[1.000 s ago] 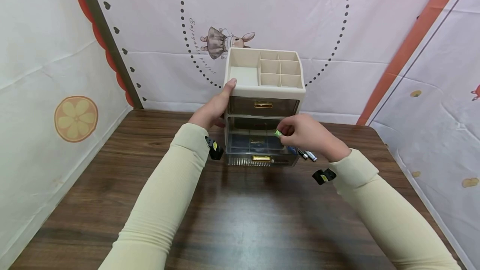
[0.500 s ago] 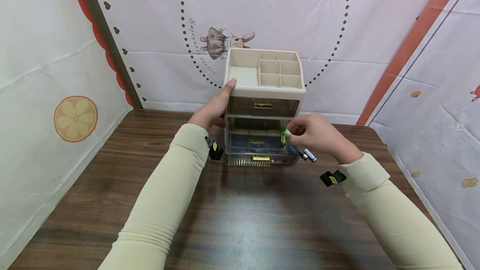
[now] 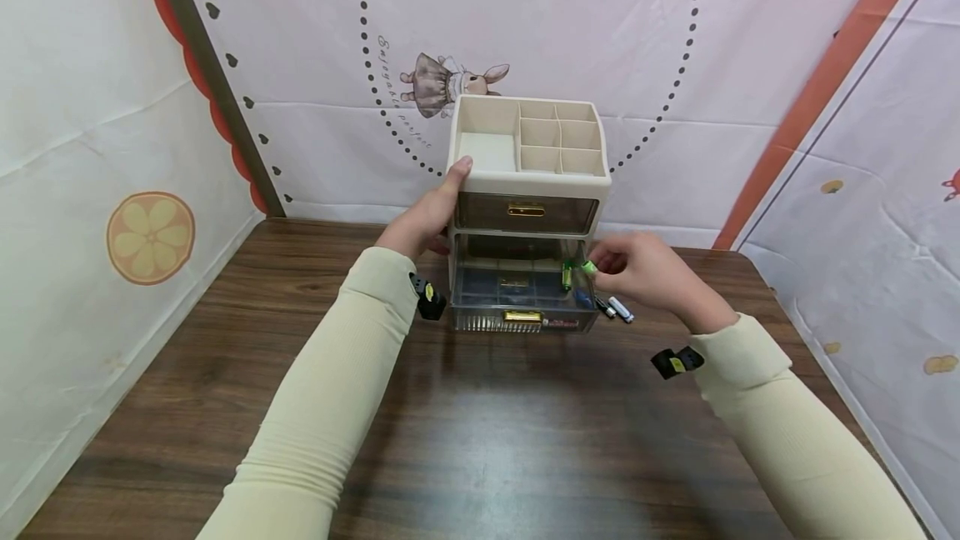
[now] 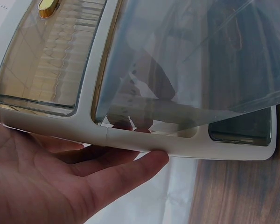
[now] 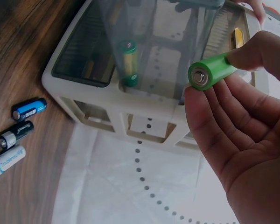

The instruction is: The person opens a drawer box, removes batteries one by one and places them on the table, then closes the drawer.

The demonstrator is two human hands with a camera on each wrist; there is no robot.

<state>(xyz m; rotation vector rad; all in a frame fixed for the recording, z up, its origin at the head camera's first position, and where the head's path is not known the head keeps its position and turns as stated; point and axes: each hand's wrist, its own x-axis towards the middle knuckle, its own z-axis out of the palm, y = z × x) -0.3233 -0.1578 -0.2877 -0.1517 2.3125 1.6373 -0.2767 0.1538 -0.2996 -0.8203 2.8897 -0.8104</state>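
Note:
A cream desktop organizer (image 3: 531, 183) stands against the back cloth, its lower clear drawer (image 3: 480, 322) pulled out. My left hand (image 3: 423, 219) holds the organizer's left side, thumb over the top edge; in the left wrist view the fingers (image 4: 130, 175) lie along its side wall. My right hand (image 3: 648, 275) is at the drawer's right side, pinching a green battery (image 5: 212, 71) between thumb and fingers, its metal end exposed. Another green battery (image 3: 567, 276) stands inside the drawer near the right wall, seen through the plastic in the right wrist view.
On the wooden table (image 3: 480, 440), right of the organizer, lie a blue battery (image 5: 30, 108), a black one (image 5: 16, 134) and a white one (image 5: 8, 160). The upper drawer (image 3: 527, 213) is closed. Divided compartments (image 3: 562, 137) form the organizer's top. Printed cloth (image 3: 285, 40) hangs behind and at both sides.
My right hand has moved right with a green battery, from over the drawer to its right side. The green battery in the drawer has come into view. My left hand has stayed put.

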